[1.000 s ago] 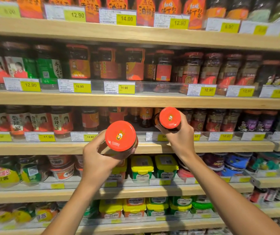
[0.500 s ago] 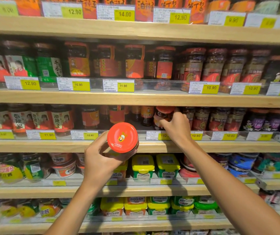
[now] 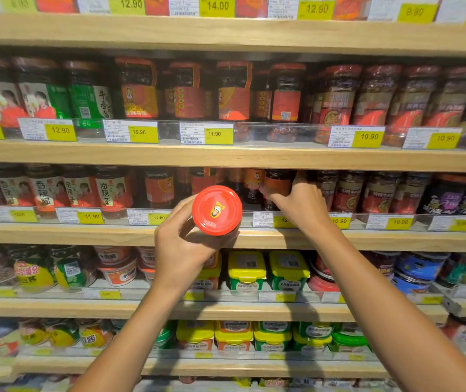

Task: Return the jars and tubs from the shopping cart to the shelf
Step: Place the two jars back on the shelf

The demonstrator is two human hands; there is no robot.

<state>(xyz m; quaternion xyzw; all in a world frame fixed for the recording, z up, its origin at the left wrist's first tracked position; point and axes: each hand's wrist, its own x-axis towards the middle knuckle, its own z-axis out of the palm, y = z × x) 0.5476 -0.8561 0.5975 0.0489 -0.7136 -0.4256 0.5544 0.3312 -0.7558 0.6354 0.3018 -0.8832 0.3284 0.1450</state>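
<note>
On the middle shelf (image 3: 226, 236), a dark gap (image 3: 182, 185) opens at twelve o'clock from the left hand's jar (image 3: 217, 210). Packed jars (image 3: 113, 190) block at ten o'clock; the right hand (image 3: 301, 205) and its jar (image 3: 278, 183) block at two. The price rail (image 3: 147, 217) fronts the gap.

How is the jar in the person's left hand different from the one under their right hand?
The left hand holds its jar in the air in front of the shelf edge, while the right hand's jar is already in on the shelf among others. The left jar is tipped so its red lid faces the camera; the right jar stands upright showing its dark side and orange label. The right hand partly hides its jar. Each has fingers curled round it.
</note>
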